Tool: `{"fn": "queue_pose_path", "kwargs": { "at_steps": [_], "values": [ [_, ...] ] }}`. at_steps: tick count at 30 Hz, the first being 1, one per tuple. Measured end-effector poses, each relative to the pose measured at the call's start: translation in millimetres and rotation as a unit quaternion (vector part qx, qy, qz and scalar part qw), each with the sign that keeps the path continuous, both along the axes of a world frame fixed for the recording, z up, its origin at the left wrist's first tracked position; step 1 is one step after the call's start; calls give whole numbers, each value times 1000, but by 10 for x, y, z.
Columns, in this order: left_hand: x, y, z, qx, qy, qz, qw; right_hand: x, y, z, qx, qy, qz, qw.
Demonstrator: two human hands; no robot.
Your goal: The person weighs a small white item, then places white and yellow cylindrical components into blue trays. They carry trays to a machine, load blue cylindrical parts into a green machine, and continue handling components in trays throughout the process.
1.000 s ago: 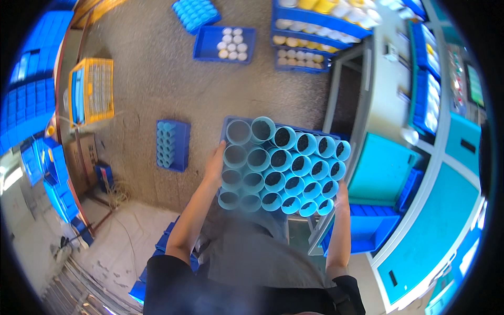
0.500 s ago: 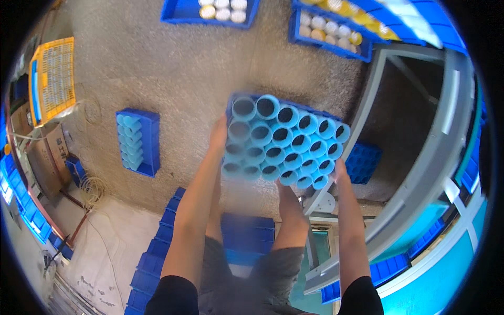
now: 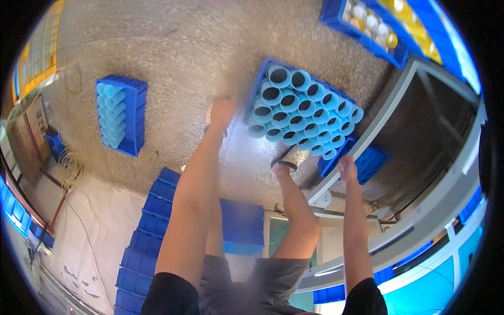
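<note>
A blue crate (image 3: 258,79) packed with light-blue cylindrical cups (image 3: 306,108) sits low at the floor in front of me. The cups are dark inside. To the left of the crate, with a visible gap, is my left hand (image 3: 222,109), blurred, holding nothing I can see. Beside the crate's near right corner is my right hand (image 3: 347,168), fingers pointing away from me and nothing in them. Whether it still brushes the crate's edge I cannot tell. My sandalled foot (image 3: 293,158) is just before the cups.
A grey metal frame (image 3: 386,118) runs along the right, with another blue crate (image 3: 374,161) behind it. A blue crate with light-blue cups (image 3: 137,118) lies left. Stacked blue crates (image 3: 149,226) stand near left. A blue crate of round pieces (image 3: 336,18) is far right.
The crate of cups has gone from between my hands to a lower place, slightly farther and to the right. Both hands have let go. The view has shifted too.
</note>
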State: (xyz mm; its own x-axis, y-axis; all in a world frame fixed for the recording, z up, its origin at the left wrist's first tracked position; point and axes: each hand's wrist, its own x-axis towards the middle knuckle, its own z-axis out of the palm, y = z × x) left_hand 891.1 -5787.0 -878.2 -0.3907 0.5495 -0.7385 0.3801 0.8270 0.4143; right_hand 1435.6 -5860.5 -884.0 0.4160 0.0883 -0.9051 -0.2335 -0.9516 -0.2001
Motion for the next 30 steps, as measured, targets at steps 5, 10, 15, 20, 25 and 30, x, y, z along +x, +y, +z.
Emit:
{"fn": "queue_pose_path", "kwargs": {
  "at_steps": [5,10,15,20,25,30],
  "values": [
    [-682,-974,991,-78,38,14,996,-327,-499,1707,-72,36,226,971],
    [-1445,-2018,1446,-126,51,25,990,-1459,-320,2257,-84,95,374,919],
    [-1946,-2763,1647,-88,18,249,964,-2881,149,2379,10,184,539,822],
    [-2399,-2801,1289,-85,-139,579,799,-3415,452,2576,47,224,552,802],
    [-3033,-2514,180,157,-291,776,537,-3000,679,2666,-32,81,724,685],
    [-3761,-2157,-889,176,-236,866,403,-3142,799,3113,-219,-58,593,773]
  ]
}}
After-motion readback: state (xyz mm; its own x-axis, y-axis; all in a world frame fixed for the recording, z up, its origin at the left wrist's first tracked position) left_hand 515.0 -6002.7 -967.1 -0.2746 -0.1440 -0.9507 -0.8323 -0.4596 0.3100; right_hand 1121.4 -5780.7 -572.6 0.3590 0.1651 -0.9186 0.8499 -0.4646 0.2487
